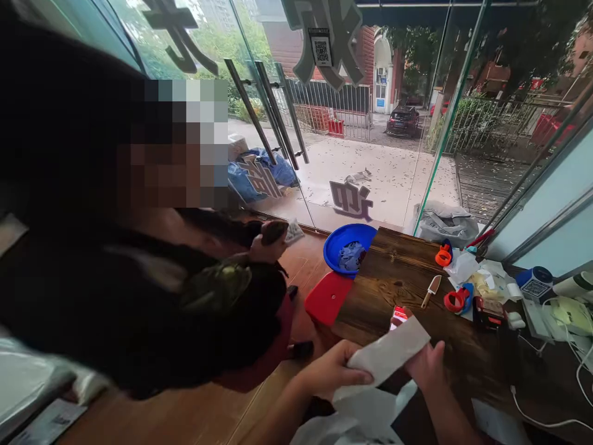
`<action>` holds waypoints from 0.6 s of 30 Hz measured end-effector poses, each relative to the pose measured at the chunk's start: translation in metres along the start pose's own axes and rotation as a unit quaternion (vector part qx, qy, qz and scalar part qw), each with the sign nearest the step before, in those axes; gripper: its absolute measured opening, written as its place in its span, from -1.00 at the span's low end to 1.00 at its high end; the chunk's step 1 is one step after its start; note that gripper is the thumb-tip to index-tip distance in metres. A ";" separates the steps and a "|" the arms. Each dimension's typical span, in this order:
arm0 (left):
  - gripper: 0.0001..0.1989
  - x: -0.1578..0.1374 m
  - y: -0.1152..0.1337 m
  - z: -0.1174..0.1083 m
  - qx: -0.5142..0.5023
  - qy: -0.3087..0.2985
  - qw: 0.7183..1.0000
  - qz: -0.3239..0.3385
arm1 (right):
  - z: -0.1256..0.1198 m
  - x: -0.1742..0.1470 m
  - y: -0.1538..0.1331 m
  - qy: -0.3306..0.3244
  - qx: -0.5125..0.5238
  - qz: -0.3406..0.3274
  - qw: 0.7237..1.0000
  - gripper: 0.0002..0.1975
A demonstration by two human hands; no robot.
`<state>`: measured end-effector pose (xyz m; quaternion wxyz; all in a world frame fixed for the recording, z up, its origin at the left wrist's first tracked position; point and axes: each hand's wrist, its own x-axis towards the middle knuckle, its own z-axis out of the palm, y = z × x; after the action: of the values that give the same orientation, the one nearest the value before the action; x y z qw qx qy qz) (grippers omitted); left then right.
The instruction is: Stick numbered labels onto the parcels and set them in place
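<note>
My left hand [331, 371] is closed on a flat, whitish rectangular sheet [389, 352], thumb on top, fingers beneath. The sheet slants up to the right, and its material is hard to make out. My right hand [426, 364] is behind the sheet's far end, with its thumb raised. Its fingertips show around a phone [399, 316] with a lit red screen; the sheet hides the rest of the phone and most of that grip. More crumpled white material [365, 411] hangs below the sheet, close to my body.
A person [185, 296] sits at left, a dark object in one hand. On the wooden table [393, 259] are a small knife [431, 291], orange tape dispensers [456, 301], papers and cables. A red stool [327, 300] and blue basin [331, 247] stand beside it, before glass doors.
</note>
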<state>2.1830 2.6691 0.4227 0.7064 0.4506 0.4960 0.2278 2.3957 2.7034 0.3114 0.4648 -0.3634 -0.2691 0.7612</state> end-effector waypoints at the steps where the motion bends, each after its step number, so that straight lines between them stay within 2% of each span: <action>1: -0.61 -0.012 -0.006 -0.005 -0.009 0.028 1.000 0.006 | 0.012 0.003 -0.005 -0.008 0.021 -0.005 1.000 -0.05; 3: -0.63 -0.039 -0.021 -0.017 -0.011 0.082 0.996 0.022 | 0.038 0.007 -0.008 -0.002 0.035 -0.019 0.999 -0.29; 5: -0.66 -0.069 -0.039 -0.030 0.006 0.136 0.990 0.033 | 0.062 0.008 0.002 0.012 0.046 -0.019 0.999 -0.40; 9: -0.69 -0.146 -0.089 -0.056 0.017 0.243 0.969 0.041 | 0.110 0.002 0.043 0.012 0.060 -0.029 0.998 -0.43; 14: -0.61 -0.269 -0.174 -0.074 -0.031 0.361 0.932 0.003 | 0.185 -0.024 0.113 0.006 0.035 -0.018 0.999 -0.47; 16: -0.59 -0.318 -0.212 -0.077 -0.019 0.439 0.898 -0.018 | 0.220 -0.041 0.147 -0.011 0.009 0.006 1.000 -0.45; 17: -0.59 -0.341 -0.231 -0.077 -0.005 0.499 0.866 -0.026 | 0.238 -0.052 0.166 -0.025 -0.006 0.023 0.999 -0.44; 18: -0.58 -0.362 -0.249 -0.076 0.010 0.573 0.819 -0.031 | 0.255 -0.064 0.186 -0.043 -0.022 0.044 0.998 -0.43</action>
<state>1.9369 2.3000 0.3791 0.2974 0.2303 0.8268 0.4182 2.1149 2.5485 0.3427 0.4106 -0.3523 -0.2892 0.7897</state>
